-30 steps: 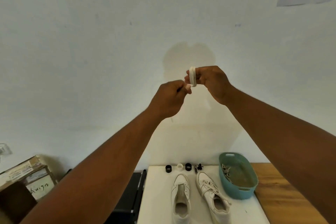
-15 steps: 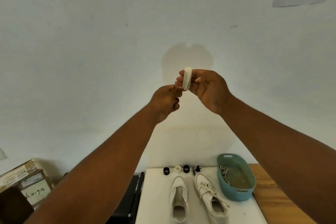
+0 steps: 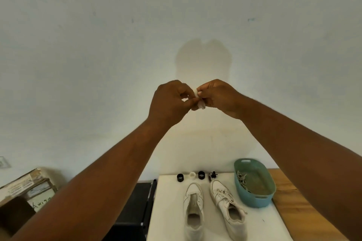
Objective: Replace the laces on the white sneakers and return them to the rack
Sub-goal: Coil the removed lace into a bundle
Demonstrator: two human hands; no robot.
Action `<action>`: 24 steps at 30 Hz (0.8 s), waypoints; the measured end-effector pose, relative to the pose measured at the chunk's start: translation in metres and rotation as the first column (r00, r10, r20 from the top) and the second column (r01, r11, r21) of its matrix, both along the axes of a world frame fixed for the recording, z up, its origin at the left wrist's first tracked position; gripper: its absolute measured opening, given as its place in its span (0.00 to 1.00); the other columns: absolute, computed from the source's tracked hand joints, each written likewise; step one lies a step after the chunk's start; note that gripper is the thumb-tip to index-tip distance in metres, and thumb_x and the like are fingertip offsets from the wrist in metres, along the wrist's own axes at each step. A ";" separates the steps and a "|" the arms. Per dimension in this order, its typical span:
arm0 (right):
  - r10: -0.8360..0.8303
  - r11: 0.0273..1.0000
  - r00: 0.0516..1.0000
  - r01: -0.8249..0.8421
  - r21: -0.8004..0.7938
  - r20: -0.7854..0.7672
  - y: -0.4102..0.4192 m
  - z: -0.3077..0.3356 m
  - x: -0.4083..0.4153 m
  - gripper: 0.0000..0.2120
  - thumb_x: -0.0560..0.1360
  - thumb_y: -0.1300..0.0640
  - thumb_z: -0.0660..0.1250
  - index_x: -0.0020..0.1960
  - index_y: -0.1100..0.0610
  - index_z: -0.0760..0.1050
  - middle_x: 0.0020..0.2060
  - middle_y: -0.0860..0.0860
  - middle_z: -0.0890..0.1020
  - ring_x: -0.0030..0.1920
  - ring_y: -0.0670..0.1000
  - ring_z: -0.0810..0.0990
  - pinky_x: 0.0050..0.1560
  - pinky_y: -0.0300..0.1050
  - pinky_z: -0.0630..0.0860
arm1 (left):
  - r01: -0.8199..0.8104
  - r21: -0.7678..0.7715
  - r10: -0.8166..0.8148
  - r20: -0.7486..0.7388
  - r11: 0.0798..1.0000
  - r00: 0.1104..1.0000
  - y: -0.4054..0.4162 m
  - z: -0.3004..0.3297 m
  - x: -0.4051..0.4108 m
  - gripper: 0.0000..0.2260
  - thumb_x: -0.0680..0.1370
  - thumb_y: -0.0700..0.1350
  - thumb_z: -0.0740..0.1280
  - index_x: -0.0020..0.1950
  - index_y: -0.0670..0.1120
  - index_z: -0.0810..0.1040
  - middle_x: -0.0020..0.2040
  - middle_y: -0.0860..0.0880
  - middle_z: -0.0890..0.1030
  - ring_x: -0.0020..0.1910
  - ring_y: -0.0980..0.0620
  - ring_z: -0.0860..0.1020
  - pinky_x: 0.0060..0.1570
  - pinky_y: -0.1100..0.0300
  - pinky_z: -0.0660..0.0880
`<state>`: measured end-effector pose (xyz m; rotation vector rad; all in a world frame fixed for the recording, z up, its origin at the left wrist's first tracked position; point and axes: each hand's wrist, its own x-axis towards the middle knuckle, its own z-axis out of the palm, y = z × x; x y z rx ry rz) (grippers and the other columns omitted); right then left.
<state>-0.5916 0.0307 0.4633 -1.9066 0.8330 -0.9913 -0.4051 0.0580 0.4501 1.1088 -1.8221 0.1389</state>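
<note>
My two hands meet in the middle of the frame, raised in front of the pale wall. My right hand [image 3: 217, 95] has its fingers curled round a small white roll [image 3: 198, 98], of which only a sliver shows between my knuckles; half a second ago I held that roll edge-on and it was plainly visible above my fingertips. My left hand [image 3: 170, 101] was lower and just beside the roll then; now it has come up level and closed in, thumb and forefinger pinching at the roll's lower edge, so both hands touch it. Whether a strip has come loose I cannot tell.

At the bottom centre of the frame, the white table [image 3: 168, 211] carries the two sneakers side by side, toes toward the wall: the left sneaker [image 3: 193, 207] has no lace, the right sneaker [image 3: 228, 207] is laced. They lie as they did before. Behind their toes stands a row of small rolls: black roll [image 3: 180, 177], white one [image 3: 192, 175], another black roll [image 3: 201, 174]. The teal basket [image 3: 254, 199] sits just right of the laced shoe, with loose laces [image 3: 241, 179] inside. Two paper sheets hang at the top of the frame, cut off more than earlier.
</note>
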 end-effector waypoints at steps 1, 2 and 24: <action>0.015 0.999 0.999 -0.014 0.037 -0.028 0.002 0.000 -0.001 0.14 0.81 0.66 0.58 0.48 0.76 0.77 0.37 0.67 0.79 0.45 0.58 0.86 0.58 0.50 0.79 | 0.052 0.052 -0.047 -0.085 0.997 0.995 -0.001 -0.003 0.002 0.11 0.70 0.52 0.79 0.49 0.57 0.83 0.43 0.57 0.81 0.44 0.59 0.79 0.40 0.64 0.75; 0.034 0.996 0.998 -0.030 0.080 -0.045 0.004 0.000 -0.001 0.14 0.82 0.65 0.59 0.51 0.77 0.77 0.38 0.67 0.80 0.46 0.60 0.86 0.58 0.49 0.80 | 0.150 0.156 -0.125 -0.158 0.976 0.979 -0.003 -0.006 0.005 0.17 0.70 0.49 0.80 0.56 0.57 0.81 0.48 0.58 0.81 0.48 0.59 0.80 0.42 0.65 0.77; -0.350 0.934 0.937 0.348 0.085 0.009 0.016 -0.152 0.056 0.16 0.72 0.57 0.58 0.30 0.66 0.69 0.25 0.55 0.76 0.28 0.51 0.72 0.35 0.49 0.70 | 0.151 0.659 0.103 -0.329 0.737 0.939 0.000 -0.118 0.007 0.06 0.68 0.35 0.70 0.38 0.45 0.77 0.30 0.48 0.80 0.29 0.50 0.80 0.43 0.44 0.83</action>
